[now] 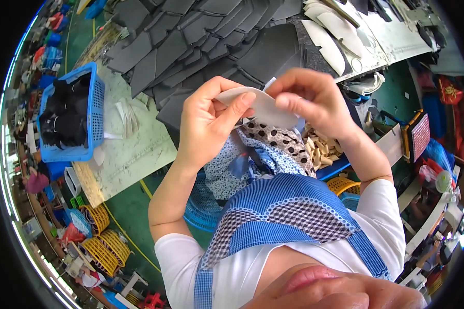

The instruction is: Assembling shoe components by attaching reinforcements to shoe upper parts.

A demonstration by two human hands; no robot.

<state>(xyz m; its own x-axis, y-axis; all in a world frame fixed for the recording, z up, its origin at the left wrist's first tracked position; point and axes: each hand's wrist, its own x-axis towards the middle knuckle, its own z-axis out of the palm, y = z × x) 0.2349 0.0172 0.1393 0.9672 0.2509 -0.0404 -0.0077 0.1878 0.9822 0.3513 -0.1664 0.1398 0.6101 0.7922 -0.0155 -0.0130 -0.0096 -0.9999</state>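
Observation:
A pale, off-white flat piece with a rounded edge (265, 109) is held up in front of my apron, bent into a slight curve. My left hand (214, 110) pinches its left end, with the thumb on the near face. My right hand (314, 100) is at the right part of the piece, fingers curled and thumb close to the index finger, slightly blurred. A small white tab (269, 82) sticks up beside the right index finger. What the right fingertips grip is hidden. Beyond both hands lie overlapping dark grey flat pieces (191, 36) in a large heap.
At left, a blue basket (95, 113) of black pieces stands on the worktable (149, 134) beside thin white strips (126, 118). More off-white pieces (330, 49) lie at the far right. Small tan pieces (322, 149) fill a blue tray near my right forearm. Yellow baskets (108, 252) are on the floor.

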